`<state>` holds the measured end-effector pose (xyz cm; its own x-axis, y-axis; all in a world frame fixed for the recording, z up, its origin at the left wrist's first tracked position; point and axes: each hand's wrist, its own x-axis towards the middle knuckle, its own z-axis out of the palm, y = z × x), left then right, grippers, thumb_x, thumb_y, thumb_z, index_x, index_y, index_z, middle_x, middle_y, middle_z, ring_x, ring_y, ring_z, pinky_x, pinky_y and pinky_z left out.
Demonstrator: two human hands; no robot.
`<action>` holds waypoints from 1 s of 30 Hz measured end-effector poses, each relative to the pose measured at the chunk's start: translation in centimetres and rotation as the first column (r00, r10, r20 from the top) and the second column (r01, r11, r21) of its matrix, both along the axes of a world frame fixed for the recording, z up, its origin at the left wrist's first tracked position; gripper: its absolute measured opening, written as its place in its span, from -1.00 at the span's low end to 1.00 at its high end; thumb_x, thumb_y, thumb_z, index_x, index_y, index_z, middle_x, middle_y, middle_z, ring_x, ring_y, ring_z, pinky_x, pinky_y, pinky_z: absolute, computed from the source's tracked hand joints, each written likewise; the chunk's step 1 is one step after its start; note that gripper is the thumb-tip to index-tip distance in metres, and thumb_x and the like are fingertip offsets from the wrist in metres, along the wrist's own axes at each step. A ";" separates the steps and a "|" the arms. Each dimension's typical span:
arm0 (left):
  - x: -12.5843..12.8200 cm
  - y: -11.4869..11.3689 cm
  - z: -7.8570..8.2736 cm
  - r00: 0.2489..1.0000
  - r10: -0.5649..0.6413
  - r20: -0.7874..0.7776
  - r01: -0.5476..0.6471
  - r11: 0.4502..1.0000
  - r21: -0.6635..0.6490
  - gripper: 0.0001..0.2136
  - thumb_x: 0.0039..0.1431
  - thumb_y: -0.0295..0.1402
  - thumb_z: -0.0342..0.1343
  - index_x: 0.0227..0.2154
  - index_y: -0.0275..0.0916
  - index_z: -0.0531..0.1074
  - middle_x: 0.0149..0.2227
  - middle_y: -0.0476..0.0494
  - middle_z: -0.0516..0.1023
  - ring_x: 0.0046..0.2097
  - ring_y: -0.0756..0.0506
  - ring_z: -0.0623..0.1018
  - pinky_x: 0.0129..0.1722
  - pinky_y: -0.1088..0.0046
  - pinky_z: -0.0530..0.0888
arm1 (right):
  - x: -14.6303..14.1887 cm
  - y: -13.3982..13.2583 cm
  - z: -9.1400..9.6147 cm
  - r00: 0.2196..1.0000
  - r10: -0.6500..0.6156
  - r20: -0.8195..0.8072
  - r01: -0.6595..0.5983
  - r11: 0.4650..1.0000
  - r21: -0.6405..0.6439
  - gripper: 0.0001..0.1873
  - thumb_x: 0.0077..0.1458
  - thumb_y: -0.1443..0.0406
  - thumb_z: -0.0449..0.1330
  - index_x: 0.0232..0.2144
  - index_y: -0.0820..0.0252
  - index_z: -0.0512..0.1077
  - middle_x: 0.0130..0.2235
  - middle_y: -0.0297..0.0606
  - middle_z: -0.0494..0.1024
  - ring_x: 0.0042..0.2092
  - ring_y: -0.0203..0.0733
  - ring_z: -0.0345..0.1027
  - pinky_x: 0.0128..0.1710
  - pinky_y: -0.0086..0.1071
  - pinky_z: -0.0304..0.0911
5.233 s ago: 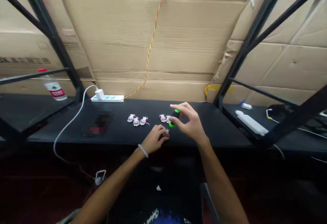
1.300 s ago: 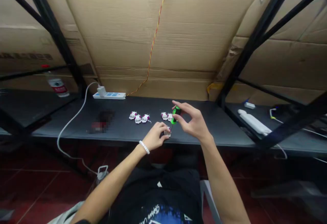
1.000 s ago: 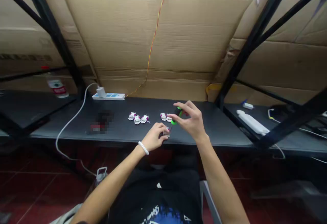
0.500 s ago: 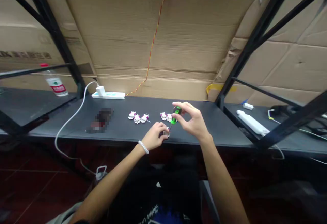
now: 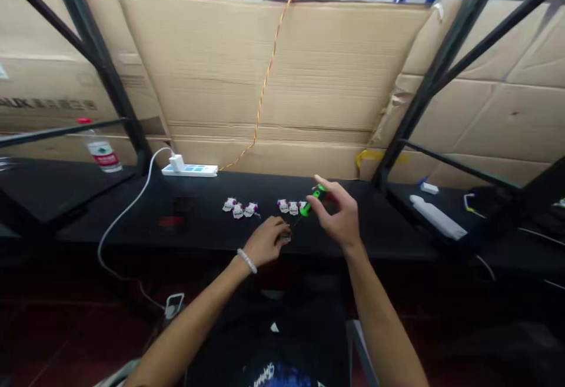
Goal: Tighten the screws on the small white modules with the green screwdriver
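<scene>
My right hand [image 5: 336, 210] pinches a screwdriver [image 5: 313, 200] with a green and black handle, its thin shaft slanting down to the left. My left hand [image 5: 267, 239], with a white beaded bracelet on the wrist, is closed on a small white part [image 5: 285, 237] near the table's front edge. Fingers cover most of that part, so its kind is unclear. The screwdriver's tip points close to it; whether they touch I cannot tell. Just beyond the hands sits a row of small white and purple parts [image 5: 293, 207], and a similar group [image 5: 238, 210] lies to its left.
A white power strip [image 5: 194, 170] with a plugged-in charger [image 5: 177, 162] lies at the back left; its white cable [image 5: 128, 206] drops over the front edge. A bottle [image 5: 105, 153] stands farther left. Black metal posts [image 5: 408, 113] and cardboard [image 5: 326, 69] enclose the black table [image 5: 353, 231].
The screwdriver has tilted more to the right, with my right hand slightly lower and to the right. My left hand still grips the small white part. The camera view has shifted slightly.
</scene>
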<state>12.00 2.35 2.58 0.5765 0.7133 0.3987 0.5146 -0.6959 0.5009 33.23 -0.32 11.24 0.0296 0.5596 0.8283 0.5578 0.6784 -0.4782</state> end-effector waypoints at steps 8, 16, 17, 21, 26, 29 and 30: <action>-1.6 4.3 1.4 0.957 0.210 -0.200 -0.204 0.978 0.051 -0.74 0.17 -0.53 0.27 -0.09 -0.20 0.52 -0.14 -0.16 0.60 -0.04 -0.23 0.55 0.04 0.22 0.48 | 4.3 -1.6 -1.3 0.936 -0.097 -0.339 0.127 0.990 0.068 -0.55 0.16 0.20 0.39 0.10 0.08 0.56 -0.16 -0.20 0.64 -0.19 -0.10 0.58 -0.15 -0.19 0.56; -0.3 9.4 2.4 0.922 0.252 -0.295 -0.258 0.966 0.018 -0.74 0.07 -0.50 0.36 -0.16 -0.20 0.55 -0.14 -0.15 0.59 -0.04 -0.22 0.58 0.02 0.29 0.50 | 5.0 -1.9 -1.4 0.941 -0.114 -0.318 0.146 0.986 0.079 -0.57 0.15 0.22 0.40 0.08 0.10 0.57 -0.16 -0.20 0.64 -0.17 -0.10 0.60 -0.13 -0.20 0.57; -0.5 9.7 2.5 0.922 0.250 -0.297 -0.257 0.966 0.018 -0.74 0.05 -0.48 0.37 -0.17 -0.21 0.55 -0.12 -0.15 0.58 -0.05 -0.22 0.58 0.01 0.29 0.51 | 4.9 -1.9 -1.3 0.941 -0.115 -0.318 0.147 0.986 0.079 -0.57 0.15 0.22 0.40 0.08 0.10 0.57 -0.16 -0.20 0.65 -0.18 -0.11 0.59 -0.13 -0.20 0.57; -2.5 10.6 3.3 0.936 0.258 -0.239 -0.262 0.965 0.017 -0.74 0.16 -0.36 0.30 -0.07 -0.21 0.56 0.03 -0.20 0.53 -0.01 -0.19 0.59 0.06 0.28 0.52 | 4.9 -2.4 -1.2 0.942 -0.124 -0.311 0.152 0.986 0.068 -0.57 0.16 0.22 0.40 0.08 0.10 0.57 -0.16 -0.19 0.66 -0.19 -0.10 0.59 -0.14 -0.18 0.57; -6.7 10.6 4.5 0.866 0.323 -0.382 -0.339 0.940 0.026 -0.76 0.23 -0.42 0.18 -0.09 -0.12 0.64 0.07 -0.17 0.62 0.19 -0.31 0.51 0.20 0.09 0.40 | 5.9 -2.6 -1.6 0.936 -0.139 -0.323 0.167 0.984 0.061 -0.56 0.14 0.22 0.42 0.08 0.08 0.58 -0.16 -0.20 0.66 -0.19 -0.11 0.60 -0.14 -0.19 0.57; -8.1 9.9 4.6 0.853 0.272 -0.446 -0.296 0.955 0.015 -0.71 0.21 -0.42 0.19 -0.05 -0.07 0.64 0.08 -0.15 0.64 0.20 -0.32 0.51 0.21 0.07 0.34 | 6.5 -2.4 -2.1 0.932 -0.137 -0.336 0.163 0.985 0.052 -0.56 0.13 0.22 0.42 0.08 0.07 0.58 -0.17 -0.21 0.66 -0.19 -0.11 0.60 -0.14 -0.20 0.57; -8.2 9.6 4.6 0.854 0.257 -0.453 -0.284 0.959 0.009 -0.70 0.20 -0.42 0.19 -0.04 -0.06 0.64 0.09 -0.14 0.64 0.19 -0.32 0.52 0.21 0.08 0.33 | 6.6 -2.3 -2.2 0.930 -0.133 -0.341 0.160 0.986 0.053 -0.56 0.13 0.22 0.42 0.07 0.07 0.58 -0.17 -0.21 0.66 -0.19 -0.11 0.60 -0.14 -0.19 0.57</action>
